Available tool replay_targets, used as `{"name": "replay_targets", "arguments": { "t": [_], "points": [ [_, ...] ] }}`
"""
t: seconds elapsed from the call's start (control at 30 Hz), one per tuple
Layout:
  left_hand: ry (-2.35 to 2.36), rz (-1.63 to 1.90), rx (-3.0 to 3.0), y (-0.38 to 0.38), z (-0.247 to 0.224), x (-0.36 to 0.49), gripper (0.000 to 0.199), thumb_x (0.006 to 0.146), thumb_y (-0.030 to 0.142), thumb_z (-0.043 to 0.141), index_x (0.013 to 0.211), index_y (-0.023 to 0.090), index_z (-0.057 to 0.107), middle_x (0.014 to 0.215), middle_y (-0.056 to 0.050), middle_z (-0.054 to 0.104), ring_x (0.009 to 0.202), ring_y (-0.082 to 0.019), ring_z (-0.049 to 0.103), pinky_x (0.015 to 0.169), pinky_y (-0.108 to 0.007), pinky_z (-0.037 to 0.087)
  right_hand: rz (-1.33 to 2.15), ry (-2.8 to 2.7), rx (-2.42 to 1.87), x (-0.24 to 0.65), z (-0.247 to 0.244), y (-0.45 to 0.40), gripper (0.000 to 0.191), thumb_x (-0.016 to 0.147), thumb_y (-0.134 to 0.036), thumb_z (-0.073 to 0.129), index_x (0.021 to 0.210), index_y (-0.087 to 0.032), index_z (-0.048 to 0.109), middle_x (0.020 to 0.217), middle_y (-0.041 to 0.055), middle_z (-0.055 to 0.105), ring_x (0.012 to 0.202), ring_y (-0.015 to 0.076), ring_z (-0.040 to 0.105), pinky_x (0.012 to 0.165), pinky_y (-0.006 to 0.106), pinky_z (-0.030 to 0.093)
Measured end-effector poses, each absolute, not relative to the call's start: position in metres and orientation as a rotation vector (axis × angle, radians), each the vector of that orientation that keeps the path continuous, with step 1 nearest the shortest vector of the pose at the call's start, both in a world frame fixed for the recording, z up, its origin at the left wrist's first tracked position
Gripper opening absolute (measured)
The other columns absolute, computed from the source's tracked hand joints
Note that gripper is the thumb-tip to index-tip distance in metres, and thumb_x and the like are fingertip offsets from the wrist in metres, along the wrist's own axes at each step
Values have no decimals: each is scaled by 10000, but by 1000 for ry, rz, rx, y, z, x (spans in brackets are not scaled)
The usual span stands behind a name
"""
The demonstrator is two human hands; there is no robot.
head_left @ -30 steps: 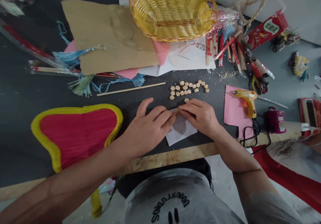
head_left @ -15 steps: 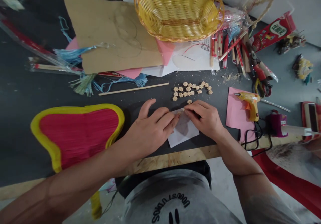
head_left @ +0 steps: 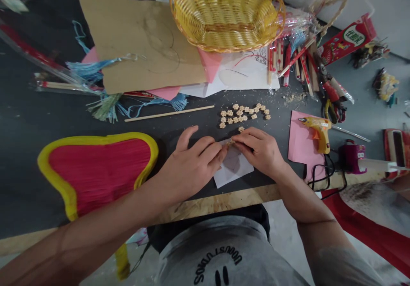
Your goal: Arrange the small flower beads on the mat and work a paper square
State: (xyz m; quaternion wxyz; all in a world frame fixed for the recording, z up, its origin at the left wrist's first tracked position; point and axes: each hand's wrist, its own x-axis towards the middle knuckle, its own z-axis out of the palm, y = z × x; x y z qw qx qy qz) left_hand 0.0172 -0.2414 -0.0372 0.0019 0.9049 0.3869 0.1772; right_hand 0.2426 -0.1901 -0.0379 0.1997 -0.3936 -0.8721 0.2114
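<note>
My left hand pinches with thumb and fingertips at the left of a small pale flower-shaped piece. My right hand pinches the same piece from the right, its fingertips almost meeting the left ones. Fingers partly cover the piece, so I cannot tell if it is one or two joined. Beneath the hands lies a white sheet of paper, with their shadow on it. One loose flower piece lies just beyond my right fingers. Several more flower pieces are spread in rows behind it.
A thin wooden stick lies behind my left hand. At left is a red fan shape with a yellow border. A yellow glue gun rests on pink card at right. A wicker basket stands at the back.
The fingertips have shifted very slightly, and the small piece between them shows more clearly now. The whole view has drifted a few pixels; the things on the table stay in place.
</note>
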Motion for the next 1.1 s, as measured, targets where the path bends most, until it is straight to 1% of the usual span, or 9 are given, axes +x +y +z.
{"name": "replay_targets", "arguments": {
  "t": [0.2, 0.33, 0.5, 0.73, 0.97, 1.1],
  "points": [
    [1219, 561, 2795, -242, -38, 17, 225, 940, 186, 563, 1101, 211, 717, 989, -71, 714, 967, -226, 623, 1065, -591, 411, 577, -2457, -1126, 243, -39, -191, 189, 975, -255, 569, 1001, -202, 749, 931, 76, 747, 857, 173, 704, 788, 302, 581],
    [1215, 563, 2793, -242, -39, 17, 220, 945, 196, 561, 1103, 192, 714, 1004, -80, 712, 973, -233, 622, 1067, -599, 402, 551, -2473, -1114, 243, -37, -190, 171, 956, -241, 594, 1029, -207, 745, 944, 71, 753, 857, 175, 710, 791, 301, 589],
    [1212, 539, 2802, -242, -38, 16, 218, 950, 193, 553, 1098, 193, 714, 1009, -75, 710, 985, -230, 620, 1077, -593, 395, 579, -2433, -1092, 243, -37, -190, 173, 941, -217, 616, 1039, -166, 749, 945, 91, 749, 849, 179, 715, 771, 292, 590],
    [1211, 518, 2856, -241, -36, 16, 218, 971, 193, 518, 1068, 165, 711, 988, -77, 716, 960, -232, 629, 1047, -583, 425, 546, -2448, -1092, 242, -41, -192, 201, 972, -250, 576, 969, -249, 777, 899, 42, 723, 824, 138, 690, 738, 265, 563],
    [1217, 547, 2818, -242, -38, 17, 207, 957, 183, 535, 1058, 191, 715, 999, -76, 716, 972, -227, 626, 1071, -590, 406, 438, -2485, -1060, 241, -43, -193, 204, 964, -221, 580, 946, -246, 781, 899, 42, 742, 815, 149, 692, 739, 275, 538],
    [1210, 579, 2824, -243, -38, 16, 221, 951, 156, 526, 1070, 166, 711, 1006, -83, 717, 963, -225, 625, 1074, -596, 402, 460, -2487, -1100, 241, -43, -193, 206, 961, -230, 586, 922, -257, 786, 888, 40, 735, 825, 146, 691, 745, 269, 538]
  ]
}}
